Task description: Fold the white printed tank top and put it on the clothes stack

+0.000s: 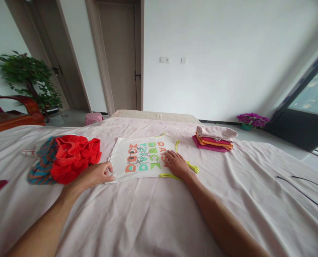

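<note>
A white printed T-shirt (pixel 141 157) with yellow-green trim lies flat on the bed's pale pink sheet (pixel 153 214). My right hand (pixel 176 164) rests flat on the shirt's right side, fingers stretched out. My left hand (pixel 98 174) sits at the shirt's near left corner, fingers curled and pinching the fabric edge. Just left of that hand lies a crumpled red garment (pixel 74 155) on top of a striped teal and brown one (pixel 42 166).
A folded stack of pink, orange and magenta clothes (pixel 213 138) sits at the far right of the bed. Black cables (pixel 303 192) cross the sheet at right. A pink stool (pixel 94 117), a potted plant (pixel 30 78) and doors stand beyond the bed.
</note>
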Available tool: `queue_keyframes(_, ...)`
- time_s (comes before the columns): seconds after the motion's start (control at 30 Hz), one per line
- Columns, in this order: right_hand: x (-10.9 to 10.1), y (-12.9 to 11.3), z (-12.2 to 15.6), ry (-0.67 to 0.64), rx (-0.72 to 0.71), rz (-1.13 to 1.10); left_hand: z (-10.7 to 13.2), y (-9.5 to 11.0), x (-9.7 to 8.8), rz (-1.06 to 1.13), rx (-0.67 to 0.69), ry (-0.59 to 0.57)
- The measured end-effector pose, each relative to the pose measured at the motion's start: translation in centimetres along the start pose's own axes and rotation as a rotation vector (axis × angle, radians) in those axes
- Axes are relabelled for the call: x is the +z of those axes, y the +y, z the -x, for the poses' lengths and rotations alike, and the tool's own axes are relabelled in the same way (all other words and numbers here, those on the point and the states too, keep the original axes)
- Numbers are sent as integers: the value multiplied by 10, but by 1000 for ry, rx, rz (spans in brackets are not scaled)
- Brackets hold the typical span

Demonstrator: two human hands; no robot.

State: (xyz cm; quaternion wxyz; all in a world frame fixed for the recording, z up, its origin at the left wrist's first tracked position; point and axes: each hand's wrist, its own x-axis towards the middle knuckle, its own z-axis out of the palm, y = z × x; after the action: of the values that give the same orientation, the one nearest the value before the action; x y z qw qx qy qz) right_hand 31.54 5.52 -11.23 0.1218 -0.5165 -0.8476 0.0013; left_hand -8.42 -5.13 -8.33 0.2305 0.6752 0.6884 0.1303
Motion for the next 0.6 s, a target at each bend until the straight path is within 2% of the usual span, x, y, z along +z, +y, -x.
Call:
queue_keyframes(0.1,1,0,0,2,5,-10,-1,0,4,-43,35,-28)
queue_keyframes(0.2,3,2,1,10,8,-20,-2,0,7,-81,7,-30)
queue_keyframes(0.37,2,3,1,17,-2,-27,5,6,1,-241,6,-12)
queue_keyframes(0.5,-2,-1,1,11,-4,-24,11,22,-3,-335,2,143)
queue_keyframes(0.6,-5,-3,2,2,5,-15,10,41,4,-297,183,313)
